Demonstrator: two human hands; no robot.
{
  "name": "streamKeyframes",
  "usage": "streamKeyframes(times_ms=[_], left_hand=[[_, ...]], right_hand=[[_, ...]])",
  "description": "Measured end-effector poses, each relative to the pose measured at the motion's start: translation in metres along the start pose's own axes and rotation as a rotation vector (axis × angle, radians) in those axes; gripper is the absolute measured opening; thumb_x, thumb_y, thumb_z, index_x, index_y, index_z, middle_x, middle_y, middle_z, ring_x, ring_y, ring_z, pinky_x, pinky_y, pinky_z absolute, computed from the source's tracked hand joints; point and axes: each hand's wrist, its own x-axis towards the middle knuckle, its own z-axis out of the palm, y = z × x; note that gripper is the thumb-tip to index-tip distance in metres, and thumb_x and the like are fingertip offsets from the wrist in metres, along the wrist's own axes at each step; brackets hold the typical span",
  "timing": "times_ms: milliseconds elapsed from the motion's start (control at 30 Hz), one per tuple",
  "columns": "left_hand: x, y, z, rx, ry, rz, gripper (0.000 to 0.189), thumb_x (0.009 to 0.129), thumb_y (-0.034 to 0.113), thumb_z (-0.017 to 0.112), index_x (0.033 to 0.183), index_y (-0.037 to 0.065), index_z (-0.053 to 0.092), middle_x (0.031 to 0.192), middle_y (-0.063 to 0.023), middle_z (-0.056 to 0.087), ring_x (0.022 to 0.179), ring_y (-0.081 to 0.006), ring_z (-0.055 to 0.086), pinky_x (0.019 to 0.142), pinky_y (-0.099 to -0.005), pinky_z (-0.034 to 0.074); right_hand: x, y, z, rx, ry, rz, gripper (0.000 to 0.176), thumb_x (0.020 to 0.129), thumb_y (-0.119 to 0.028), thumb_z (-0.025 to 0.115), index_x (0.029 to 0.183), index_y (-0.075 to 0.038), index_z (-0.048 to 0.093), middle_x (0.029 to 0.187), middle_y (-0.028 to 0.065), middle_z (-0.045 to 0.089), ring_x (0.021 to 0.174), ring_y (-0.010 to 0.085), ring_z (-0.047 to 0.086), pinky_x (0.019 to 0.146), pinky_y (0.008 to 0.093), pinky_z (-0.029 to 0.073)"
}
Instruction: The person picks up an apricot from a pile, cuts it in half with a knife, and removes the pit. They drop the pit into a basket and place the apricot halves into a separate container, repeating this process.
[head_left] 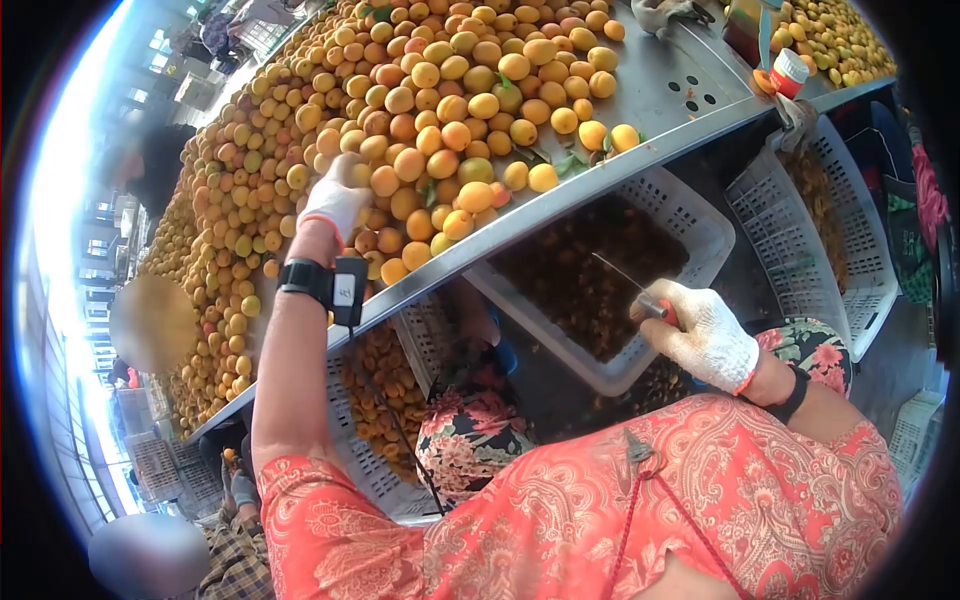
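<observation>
My left hand [338, 200], in a white glove, reaches into the heap of apricots [440, 110] on the metal table. Its fingers curl down against an apricot among the others, and the fingertips are partly hidden. My right hand [705, 338], also gloved, is closed round the red handle of a small knife [622, 272]. The thin blade points up and left, over a white crate [705, 215] that holds dark, wet-looking pieces. The knife touches nothing in the crate.
The raised metal edge [560, 207] of the table runs between my hands. A bottle with a white-and-red cap [789, 72] stands at the right. Another white crate [785, 240] is below it. Halved apricots [378, 385] fill a crate beneath my left arm. Other people are at the left.
</observation>
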Motion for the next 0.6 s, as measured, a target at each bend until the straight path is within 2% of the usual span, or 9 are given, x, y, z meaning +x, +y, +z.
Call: streamKeyframes(times_ms=[67,133,167,267,333,367,400,467,600], left_hand=[[-0.009,-0.001,0.012,-0.109,0.031,0.040,0.060,0.078,0.019,0.071,0.134,0.008,0.054,0.120,-0.0149,0.064,0.108,-0.0235,0.063,0.092,-0.0344,0.051],[-0.039,0.031,0.008,0.024,0.062,0.108,0.061,0.078,0.022,0.072,0.134,0.006,0.055,0.122,-0.0147,0.065,0.109,-0.0246,0.063,0.093,-0.0346,0.051],[-0.061,0.057,0.003,0.027,0.046,-0.038,0.059,0.078,0.024,0.073,0.133,0.006,0.057,0.121,-0.0139,0.066,0.109,-0.0255,0.064,0.094,-0.0356,0.051],[-0.097,0.076,0.004,-0.109,0.317,0.142,0.050,0.075,0.027,0.075,0.118,0.003,0.066,0.105,-0.0127,0.069,0.096,-0.0216,0.066,0.087,-0.0333,0.052],[-0.136,0.102,-0.009,-0.462,0.262,0.150,0.045,0.073,0.022,0.076,0.111,-0.001,0.066,0.098,-0.0109,0.068,0.090,-0.0172,0.064,0.082,-0.0293,0.051],[-0.151,0.106,-0.008,-0.592,0.264,0.221,0.047,0.074,0.016,0.075,0.115,-0.002,0.064,0.097,-0.0103,0.066,0.087,-0.0160,0.063,0.077,-0.0287,0.051],[-0.168,0.110,0.001,-0.982,0.201,0.216,0.046,0.079,0.009,0.071,0.122,-0.001,0.060,0.096,-0.0078,0.063,0.083,-0.0137,0.061,0.069,-0.0264,0.049],[-0.217,0.129,-0.001,-1.361,0.064,0.137,0.045,0.082,0.004,0.068,0.126,0.000,0.057,0.094,-0.0066,0.061,0.077,-0.0124,0.059,0.064,-0.0242,0.046],[-0.286,0.129,0.012,-1.706,-0.005,0.021,0.044,0.086,0.006,0.069,0.127,0.001,0.055,0.094,-0.0082,0.062,0.072,-0.0172,0.062,0.065,-0.0288,0.051]], right_hand=[[-0.005,-0.001,0.002,-0.001,-0.034,-0.006,0.019,0.087,-0.012,0.065,0.103,-0.002,0.061,0.074,0.0155,0.064,0.069,0.0270,0.067,0.066,0.0349,0.051],[-0.005,0.003,0.009,-0.097,0.075,-0.109,0.022,0.087,-0.013,0.064,0.105,-0.003,0.058,0.077,0.0159,0.064,0.071,0.0280,0.067,0.066,0.0356,0.050],[-0.006,-0.002,0.010,-0.077,0.075,-0.089,0.022,0.087,-0.013,0.064,0.105,-0.003,0.057,0.077,0.0156,0.064,0.072,0.0275,0.066,0.066,0.0358,0.050],[-0.010,-0.011,0.012,-0.076,0.098,-0.072,0.017,0.088,-0.012,0.061,0.100,-0.002,0.054,0.075,0.0127,0.060,0.070,0.0233,0.060,0.065,0.0354,0.048],[-0.009,-0.003,0.011,0.019,0.051,0.014,0.012,0.089,-0.010,0.057,0.097,-0.002,0.053,0.072,0.0094,0.057,0.067,0.0193,0.055,0.063,0.0350,0.046],[-0.009,0.000,0.011,0.053,0.029,-0.008,0.006,0.092,-0.009,0.053,0.095,-0.003,0.054,0.070,0.0051,0.055,0.060,0.0137,0.051,0.055,0.0306,0.042],[-0.011,-0.008,0.013,0.055,0.025,-0.030,0.006,0.092,-0.009,0.053,0.095,-0.003,0.054,0.070,0.0051,0.055,0.060,0.0137,0.051,0.055,0.0306,0.042],[-0.017,-0.027,0.015,0.243,-0.082,0.130,0.005,0.094,-0.008,0.052,0.095,-0.005,0.055,0.067,0.0001,0.051,0.052,0.0080,0.047,0.047,0.0251,0.038],[-0.021,-0.024,0.027,0.295,-0.135,0.122,0.007,0.098,-0.013,0.053,0.098,-0.007,0.056,0.066,-0.0037,0.048,0.048,0.0047,0.041,0.042,0.0214,0.034]])
